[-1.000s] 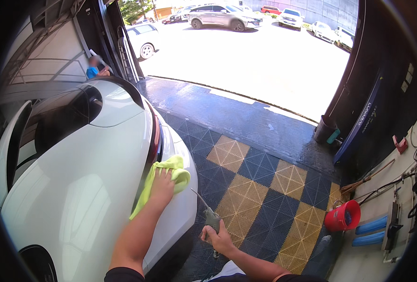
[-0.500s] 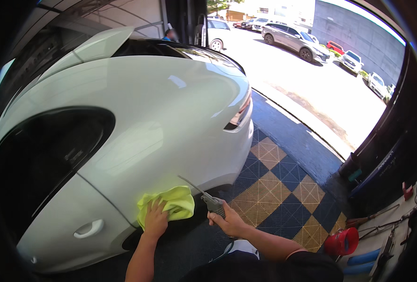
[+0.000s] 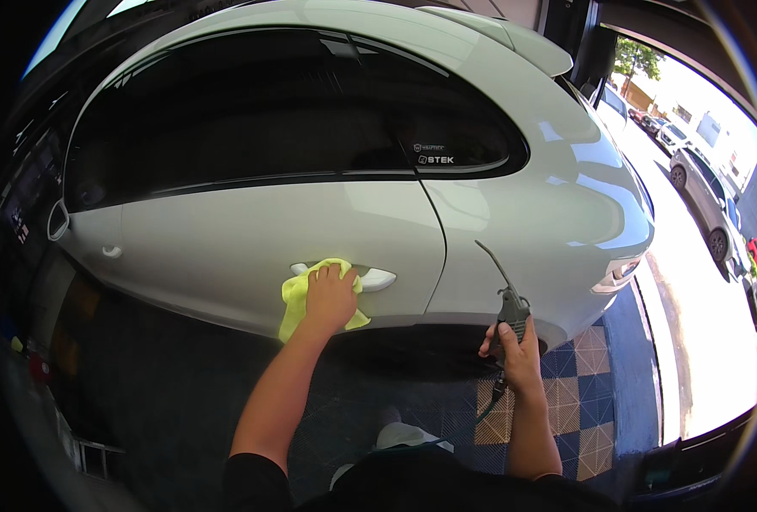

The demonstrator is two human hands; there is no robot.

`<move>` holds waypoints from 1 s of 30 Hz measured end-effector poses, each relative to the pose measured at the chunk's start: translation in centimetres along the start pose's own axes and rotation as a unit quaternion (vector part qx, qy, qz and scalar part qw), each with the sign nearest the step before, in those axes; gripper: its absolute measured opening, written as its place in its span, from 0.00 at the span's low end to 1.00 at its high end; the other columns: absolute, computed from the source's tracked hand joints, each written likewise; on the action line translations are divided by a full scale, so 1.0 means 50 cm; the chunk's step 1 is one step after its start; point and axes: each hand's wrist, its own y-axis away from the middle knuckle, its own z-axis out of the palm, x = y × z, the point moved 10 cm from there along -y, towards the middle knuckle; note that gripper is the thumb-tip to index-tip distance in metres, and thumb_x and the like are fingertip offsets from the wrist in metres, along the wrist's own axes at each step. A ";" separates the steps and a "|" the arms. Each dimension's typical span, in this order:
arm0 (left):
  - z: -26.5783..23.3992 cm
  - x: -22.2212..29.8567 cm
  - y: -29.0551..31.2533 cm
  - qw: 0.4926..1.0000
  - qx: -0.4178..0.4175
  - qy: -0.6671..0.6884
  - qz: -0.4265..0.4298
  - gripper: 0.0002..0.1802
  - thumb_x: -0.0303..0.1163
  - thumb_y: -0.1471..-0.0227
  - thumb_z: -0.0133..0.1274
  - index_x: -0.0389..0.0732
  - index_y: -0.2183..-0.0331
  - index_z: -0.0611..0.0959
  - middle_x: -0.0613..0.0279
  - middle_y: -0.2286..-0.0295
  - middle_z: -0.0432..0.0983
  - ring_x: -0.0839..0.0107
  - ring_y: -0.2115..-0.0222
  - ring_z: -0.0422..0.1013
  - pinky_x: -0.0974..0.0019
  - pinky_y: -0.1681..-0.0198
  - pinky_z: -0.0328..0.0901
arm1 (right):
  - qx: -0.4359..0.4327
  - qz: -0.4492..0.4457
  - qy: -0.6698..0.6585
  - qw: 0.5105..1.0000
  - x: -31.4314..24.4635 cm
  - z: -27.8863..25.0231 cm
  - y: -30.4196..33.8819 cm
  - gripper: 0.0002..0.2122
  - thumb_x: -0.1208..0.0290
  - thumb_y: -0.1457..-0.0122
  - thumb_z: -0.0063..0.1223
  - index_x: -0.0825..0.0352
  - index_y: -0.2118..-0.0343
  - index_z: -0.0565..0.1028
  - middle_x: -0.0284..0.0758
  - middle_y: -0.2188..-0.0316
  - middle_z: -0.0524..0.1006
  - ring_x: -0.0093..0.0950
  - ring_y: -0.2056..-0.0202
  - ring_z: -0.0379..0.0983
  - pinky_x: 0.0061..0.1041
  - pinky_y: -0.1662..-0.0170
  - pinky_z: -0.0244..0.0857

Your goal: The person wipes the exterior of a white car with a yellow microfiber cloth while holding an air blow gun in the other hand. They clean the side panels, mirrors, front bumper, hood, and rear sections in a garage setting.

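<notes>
My left hand (image 3: 331, 299) presses a bunched yellow-green microfiber cloth (image 3: 297, 311) against the rear door of a white car (image 3: 208, 247). The cloth covers the front part of the door handle (image 3: 380, 280), whose rear end shows bare. In my right hand (image 3: 515, 350) is a grey air blow gun (image 3: 513, 309), its long thin nozzle pointing up and leftward, apart from the rear fender as far as I can see. A hose hangs from the gun's grip down toward my body.
Dark windows (image 3: 225, 111) run along the car's side above the door. Blue-black and tan grid tiles (image 3: 594, 350) cover the floor by the rear wheel. Outside the opening on the right, a grey car (image 3: 707, 200) and others are parked. A metal frame (image 3: 97, 456) stands at lower left.
My view has swung left along the car. The left hand and cloth have gone from the rear fender to the door handle. My right hand has turned the blow gun more upright.
</notes>
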 end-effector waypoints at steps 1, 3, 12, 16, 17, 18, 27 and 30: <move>0.023 -0.003 -0.015 0.999 -0.021 -0.040 0.023 0.22 0.36 0.52 0.56 0.44 0.53 0.80 0.48 0.55 0.72 0.53 0.50 0.67 0.42 0.40 0.54 | 0.008 -0.013 0.008 1.000 0.005 0.007 -0.008 0.13 0.69 0.32 0.46 0.68 0.49 0.62 0.35 0.68 0.74 0.26 0.72 0.76 0.29 0.68 0.75; 0.025 0.027 -0.030 0.996 -0.037 -0.075 0.031 0.21 0.39 0.53 0.55 0.44 0.55 0.81 0.50 0.56 0.72 0.53 0.50 0.67 0.40 0.42 0.54 | -0.019 -0.021 0.033 0.999 0.008 0.030 -0.014 0.12 0.69 0.32 0.46 0.67 0.50 0.62 0.35 0.68 0.74 0.26 0.72 0.76 0.28 0.67 0.75; 0.033 0.011 -0.026 0.987 -0.134 -0.056 0.064 0.24 0.42 0.54 0.58 0.42 0.55 0.81 0.54 0.55 0.73 0.56 0.51 0.69 0.50 0.47 0.61 | 0.075 -0.053 0.091 0.992 -0.055 0.050 0.142 0.13 0.67 0.32 0.48 0.68 0.52 0.64 0.34 0.69 0.75 0.25 0.73 0.76 0.27 0.68 0.74; -0.005 0.035 0.071 0.987 -0.089 -0.027 0.128 0.22 0.42 0.56 0.58 0.42 0.58 0.81 0.53 0.58 0.73 0.55 0.55 0.69 0.49 0.49 0.61 | 0.182 0.031 0.068 0.980 0.012 -0.070 0.296 0.13 0.69 0.33 0.47 0.69 0.50 0.64 0.33 0.70 0.75 0.23 0.74 0.76 0.23 0.69 0.74; -0.022 0.047 0.102 0.987 -0.080 -0.013 0.139 0.21 0.40 0.57 0.59 0.41 0.60 0.82 0.53 0.60 0.72 0.55 0.56 0.69 0.49 0.50 0.61 | 0.201 0.048 0.069 0.976 0.030 -0.091 0.331 0.13 0.69 0.33 0.47 0.69 0.50 0.64 0.33 0.70 0.75 0.23 0.74 0.76 0.22 0.69 0.73; -0.041 0.050 0.136 0.986 -0.074 -0.003 0.146 0.20 0.39 0.58 0.60 0.41 0.61 0.82 0.54 0.61 0.72 0.54 0.58 0.68 0.50 0.51 0.60 | 0.215 0.068 0.065 0.972 0.054 -0.109 0.362 0.14 0.69 0.33 0.47 0.70 0.50 0.64 0.34 0.70 0.75 0.22 0.73 0.76 0.22 0.69 0.73; -0.121 0.052 0.277 0.970 0.165 -0.001 0.178 0.16 0.34 0.69 0.64 0.39 0.72 0.81 0.52 0.69 0.68 0.50 0.66 0.66 0.49 0.60 0.60 | 0.147 0.140 0.133 0.970 0.255 -0.207 0.325 0.17 0.70 0.34 0.49 0.69 0.46 0.64 0.31 0.65 0.72 0.20 0.69 0.71 0.22 0.62 0.69; -0.055 0.026 0.208 0.967 0.174 -0.021 0.187 0.19 0.34 0.70 0.66 0.38 0.72 0.78 0.49 0.68 0.68 0.47 0.63 0.65 0.47 0.59 0.60 | 0.093 0.092 0.148 0.980 0.255 -0.194 0.257 0.18 0.69 0.34 0.49 0.70 0.45 0.63 0.31 0.66 0.70 0.21 0.68 0.71 0.23 0.60 0.69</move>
